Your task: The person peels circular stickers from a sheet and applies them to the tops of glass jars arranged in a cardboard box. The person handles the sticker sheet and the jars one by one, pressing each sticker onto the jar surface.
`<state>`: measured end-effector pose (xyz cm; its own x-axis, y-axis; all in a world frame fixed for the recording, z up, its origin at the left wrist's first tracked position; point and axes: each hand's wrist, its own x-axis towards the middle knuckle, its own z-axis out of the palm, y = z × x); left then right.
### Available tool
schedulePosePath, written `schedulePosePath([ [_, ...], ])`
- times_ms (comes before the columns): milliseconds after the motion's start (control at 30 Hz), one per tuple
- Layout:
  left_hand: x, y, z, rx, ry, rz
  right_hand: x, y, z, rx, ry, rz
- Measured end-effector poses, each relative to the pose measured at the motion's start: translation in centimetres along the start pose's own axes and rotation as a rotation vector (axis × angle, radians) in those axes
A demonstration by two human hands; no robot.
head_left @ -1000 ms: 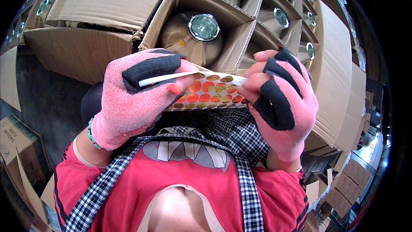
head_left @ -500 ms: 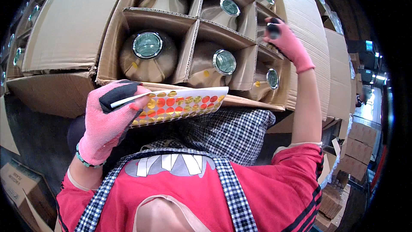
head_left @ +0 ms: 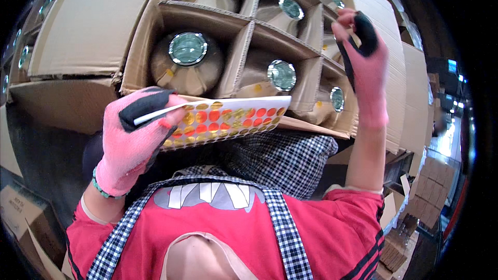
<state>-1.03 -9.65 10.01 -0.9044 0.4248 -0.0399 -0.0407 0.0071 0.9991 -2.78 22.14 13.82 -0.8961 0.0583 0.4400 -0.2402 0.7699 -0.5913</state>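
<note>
My left hand (head_left: 132,137), in a pink glove with black-coated parts, grips a white sheet of round gold and red stickers (head_left: 228,120) by its left end. The sheet slants over the near edge of an open cardboard box (head_left: 306,126). Inside, cardboard dividers (head_left: 240,62) separate round glass jars (head_left: 189,75) with greenish mouths. Small gold dots show on several jars, including the front middle jar (head_left: 258,88) and front right jar (head_left: 324,110). My right hand (head_left: 365,65) is raised over the box's right side, fingers bent and apart, with nothing visible in them.
A wide box flap (head_left: 85,26) spreads to the left, another flap (head_left: 384,36) to the right. A printed carton (head_left: 23,210) stands on the floor at lower left. Stacked cartons (head_left: 430,189) stand at far right. My checked apron (head_left: 285,163) is close to the box's near side.
My right hand has lifted away from the right-side jar and turned, uncovering a gold dot there. The sticker sheet stays in my left hand, and the view has shifted slightly.
</note>
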Motion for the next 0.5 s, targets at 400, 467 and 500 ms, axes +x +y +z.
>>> schedulePosePath([
  [400, 0.0, 0.6, -0.3, 0.026, 0.007, 0.104, -2.8, -10.7, 5.1, -0.052, -0.513, -0.214],
  [467, 0.0, 0.4, -0.6, 0.049, 0.003, 0.104, -3.0, -10.8, 5.2, -0.098, -0.487, -0.24],
  [500, 0.1, 0.3, -0.8, 0.012, -0.017, 0.087, -2.9, -10.9, 5.2, -0.114, -0.494, -0.243],
])
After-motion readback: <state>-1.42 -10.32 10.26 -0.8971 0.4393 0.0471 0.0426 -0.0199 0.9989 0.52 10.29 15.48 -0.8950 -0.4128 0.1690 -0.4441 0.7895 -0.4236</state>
